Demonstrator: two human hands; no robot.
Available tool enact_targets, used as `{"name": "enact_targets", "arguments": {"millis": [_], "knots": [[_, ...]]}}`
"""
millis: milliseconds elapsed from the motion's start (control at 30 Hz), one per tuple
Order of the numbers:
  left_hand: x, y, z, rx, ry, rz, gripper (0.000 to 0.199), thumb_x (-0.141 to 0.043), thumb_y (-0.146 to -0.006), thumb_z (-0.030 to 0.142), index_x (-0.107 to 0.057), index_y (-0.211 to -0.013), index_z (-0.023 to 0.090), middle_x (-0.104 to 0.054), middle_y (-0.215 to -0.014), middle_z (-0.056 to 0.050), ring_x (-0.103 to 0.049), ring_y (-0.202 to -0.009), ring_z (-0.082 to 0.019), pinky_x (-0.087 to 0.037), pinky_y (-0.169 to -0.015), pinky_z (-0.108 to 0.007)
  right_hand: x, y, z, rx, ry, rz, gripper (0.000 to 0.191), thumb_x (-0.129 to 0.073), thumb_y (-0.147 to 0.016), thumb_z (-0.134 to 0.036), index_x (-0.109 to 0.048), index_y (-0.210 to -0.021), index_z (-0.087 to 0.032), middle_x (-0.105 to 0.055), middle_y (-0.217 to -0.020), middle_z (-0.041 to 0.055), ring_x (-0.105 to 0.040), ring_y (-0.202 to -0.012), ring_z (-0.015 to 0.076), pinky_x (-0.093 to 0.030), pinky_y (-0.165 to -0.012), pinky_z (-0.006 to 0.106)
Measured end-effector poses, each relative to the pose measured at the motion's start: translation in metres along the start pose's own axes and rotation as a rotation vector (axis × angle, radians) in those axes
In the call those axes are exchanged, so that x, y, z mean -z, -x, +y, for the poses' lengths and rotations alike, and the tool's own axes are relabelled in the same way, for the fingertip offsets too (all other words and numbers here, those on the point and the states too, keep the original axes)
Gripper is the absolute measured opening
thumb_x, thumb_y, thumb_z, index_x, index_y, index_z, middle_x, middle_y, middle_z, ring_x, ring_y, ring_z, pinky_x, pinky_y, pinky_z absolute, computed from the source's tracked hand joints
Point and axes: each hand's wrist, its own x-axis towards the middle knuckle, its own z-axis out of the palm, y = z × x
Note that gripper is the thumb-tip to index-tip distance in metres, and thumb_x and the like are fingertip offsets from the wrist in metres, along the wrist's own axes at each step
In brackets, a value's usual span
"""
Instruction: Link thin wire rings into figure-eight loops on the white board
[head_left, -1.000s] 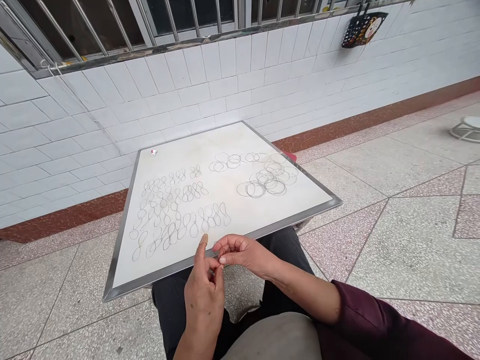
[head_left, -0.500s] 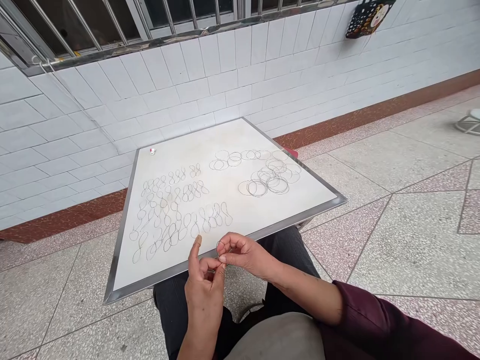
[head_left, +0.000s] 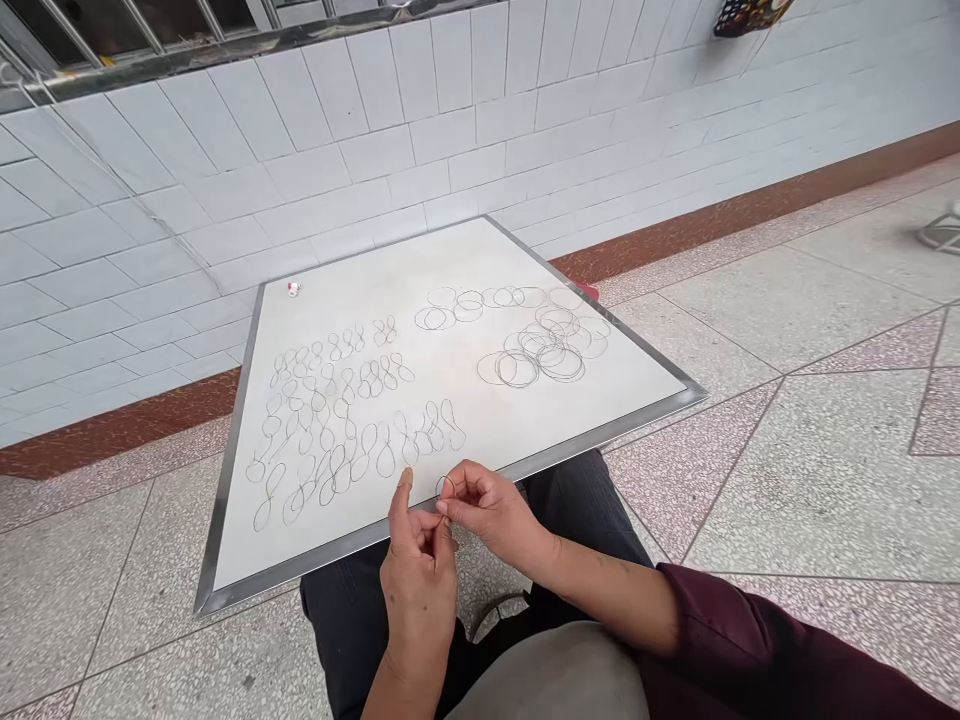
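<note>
A thin dark wire loop point(head_left: 445, 481) shows between my hands, just over the table's near edge. My right hand point(head_left: 491, 510) pinches it between thumb and fingers. My left hand point(head_left: 421, 565) is closed at thumb and fingertips on the lower part of the same loop, while its index finger, with a tan covering on the tip, points up. The two hands' fingertips meet, and they hide part of the wire. Beyond them, several wire loops twisted into figure-eights point(head_left: 384, 450) lie in rows on the white table point(head_left: 450, 258). Plain round wire loops point(head_left: 517, 368) lie overlapping at the right.
A small red-and-white object point(head_left: 293, 289) sits at the table's far left corner. Metal trim point(head_left: 600, 436) edges the tabletop, which stands against a white tiled wall point(head_left: 315, 180). My legs are under the near edge. A round stool point(head_left: 941, 232) stands far right.
The view has tilted down and shifted slightly. My hands stay together, both still pinching the wire loop, with little change in their grip. The loops on the table lie as before.
</note>
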Motion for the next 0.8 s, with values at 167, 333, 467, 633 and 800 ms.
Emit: {"name": "enact_targets", "arguments": {"millis": [167, 333, 467, 633, 800], "knots": [[-0.005, -0.013, -0.013, 0.291, 0.541, -0.103, 0.072, -0.075, -0.075, 0.031, -0.043, -0.139, 0.019, -0.055, -0.062, 0.007, -0.052, -0.051, -0.012, -0.039, -0.049, -0.022, 0.003, -0.005, 0.007, -0.005, 0.108, -0.003, 0.011, -0.069, -0.077, -0.024, -0.059, -0.078, -0.019, -0.057, -0.067, -0.0037, -0.052, -0.062, 0.0112, -0.043, -0.061, 0.026], [-0.006, -0.01, -0.011, 0.29, 0.605, -0.084, 0.071, -0.077, -0.074, 0.028, -0.044, -0.136, 0.02, -0.059, -0.065, 0.007, -0.052, -0.053, -0.011, -0.041, -0.052, -0.021, 0.006, -0.008, 0.007, -0.008, -0.009, -0.049, 0.016, -0.072, -0.075, -0.026, -0.058, -0.077, -0.019, -0.055, -0.068, -0.0046, -0.051, -0.06, 0.0101, -0.042, -0.059, 0.025], [-0.007, 0.003, -0.004, 0.139, 0.406, -0.04, 0.073, -0.075, -0.078, 0.034, -0.041, -0.142, 0.025, -0.062, -0.068, 0.005, -0.053, -0.057, -0.013, -0.043, -0.057, -0.024, 0.007, -0.004, 0.003, -0.022, -0.051, -0.076, 0.02, -0.075, -0.073, -0.029, -0.058, -0.077, -0.018, -0.054, -0.068, -0.0048, -0.051, -0.059, 0.01, -0.041, -0.057, 0.025], [-0.006, 0.011, -0.004, 0.09, 0.355, -0.032, 0.07, -0.074, -0.079, 0.036, -0.044, -0.141, 0.025, -0.062, -0.068, 0.005, -0.052, -0.057, -0.013, -0.044, -0.059, -0.024, 0.008, 0.002, -0.002, -0.001, -0.078, -0.099, 0.024, -0.077, -0.071, -0.031, -0.057, -0.076, -0.018, -0.055, -0.068, -0.0048, -0.052, -0.06, 0.0102, -0.042, -0.058, 0.025], [0.003, 0.015, 0.001, 0.16, 0.627, -0.089, 0.076, -0.08, -0.074, 0.032, -0.043, -0.14, 0.02, -0.07, -0.077, 0.002, -0.063, -0.084, -0.015, -0.044, -0.09, -0.03, 0.01, 0.009, -0.014, 0.045, -0.084, -0.132, 0.024, -0.078, -0.072, -0.031, -0.059, -0.079, -0.018, -0.056, -0.072, -0.0044, -0.053, -0.062, 0.009, -0.042, -0.061, 0.025]]}}
